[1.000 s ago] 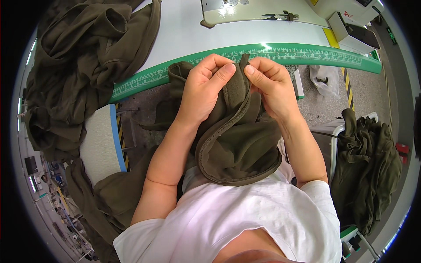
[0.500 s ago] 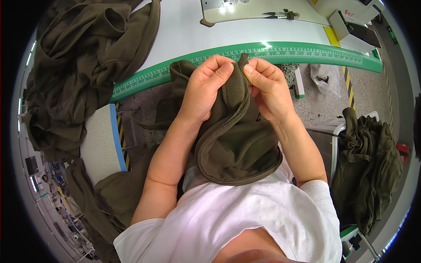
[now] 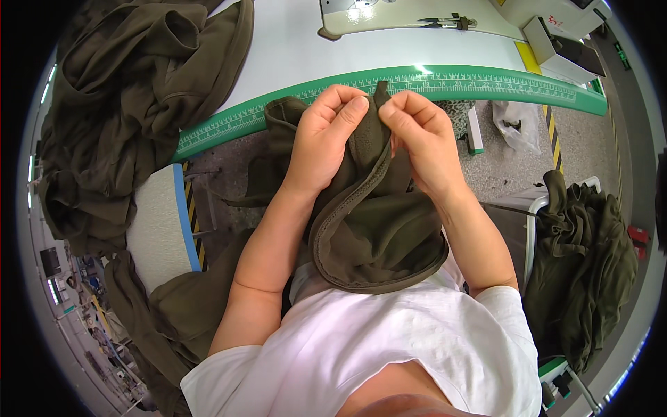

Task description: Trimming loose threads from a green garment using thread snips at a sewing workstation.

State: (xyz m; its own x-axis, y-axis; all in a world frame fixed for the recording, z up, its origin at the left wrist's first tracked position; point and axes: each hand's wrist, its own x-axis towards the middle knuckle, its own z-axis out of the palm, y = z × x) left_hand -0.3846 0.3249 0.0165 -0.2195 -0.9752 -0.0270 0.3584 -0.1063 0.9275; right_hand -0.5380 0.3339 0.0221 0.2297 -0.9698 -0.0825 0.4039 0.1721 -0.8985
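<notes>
A dark olive-brown garment [image 3: 389, 236] hangs between my hands and drapes down over my lap, a seamed edge curving round its lower part. My left hand [image 3: 326, 135] is closed, thumb against fingers, on the garment's upper edge. Beside it, my right hand [image 3: 424, 135] pinches the same edge close to a narrow strip of cloth [image 3: 381, 92] that sticks up between the two hands. Both hands are just in front of the table's green ruler edge [image 3: 500, 82]. What lies under the fingertips is hidden.
A sewing machine bed [image 3: 389, 19] with thread snips [image 3: 448, 23] on it stands on the white table. More olive garments [image 3: 139, 90] are heaped at the left. Others [image 3: 580, 264] hang over a white-framed rack at the right. A plastic bag [image 3: 515, 126] lies on the floor beyond.
My right hand has shifted slightly left, toward my left hand. The narrow strip between them has moved a little left and up. The grip of both hands stays closed.
</notes>
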